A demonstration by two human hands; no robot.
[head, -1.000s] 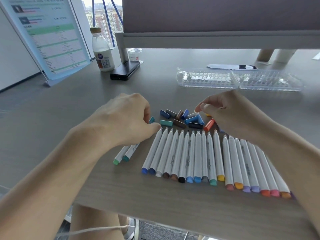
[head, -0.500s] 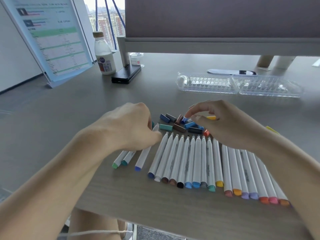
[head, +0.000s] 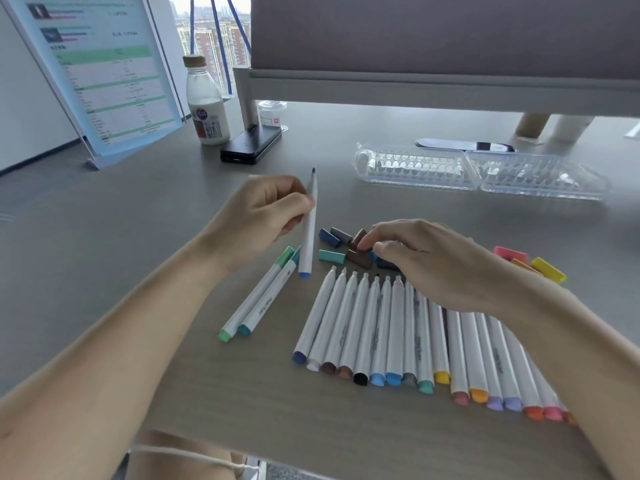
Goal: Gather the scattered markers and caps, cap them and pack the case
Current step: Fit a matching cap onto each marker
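Meanwhile, in the head view, the left hand [head: 263,220] had lifted one blue marker [head: 309,233] off the desk [head: 138,220]. Half a second before, that marker lay at the left end of the row of uncapped markers [head: 381,323]; now it stood nearly upright above and to the left of that row, its bare dark tip pointing up and its blue end hanging down. This probably meant the next capping had begun, with a matching blue cap needed.

The left hand was curled round the marker's barrel, thumb and fingers pinching it near the middle, wrist raised off the desk.

The right hand [head: 433,265] had moved in over the pile of loose caps [head: 346,251] just beyond the row. It lay palm down, forefinger and thumb bent toward each other at a brown cap and a small blue one. Whether they had closed on a cap could not be told.

Two capped green markers [head: 259,303] lay left of the row. A yellow cap [head: 547,270] lay right of it with pink and orange ones. The clear marker case [head: 478,169] lay open and unfilled, well beyond the row.
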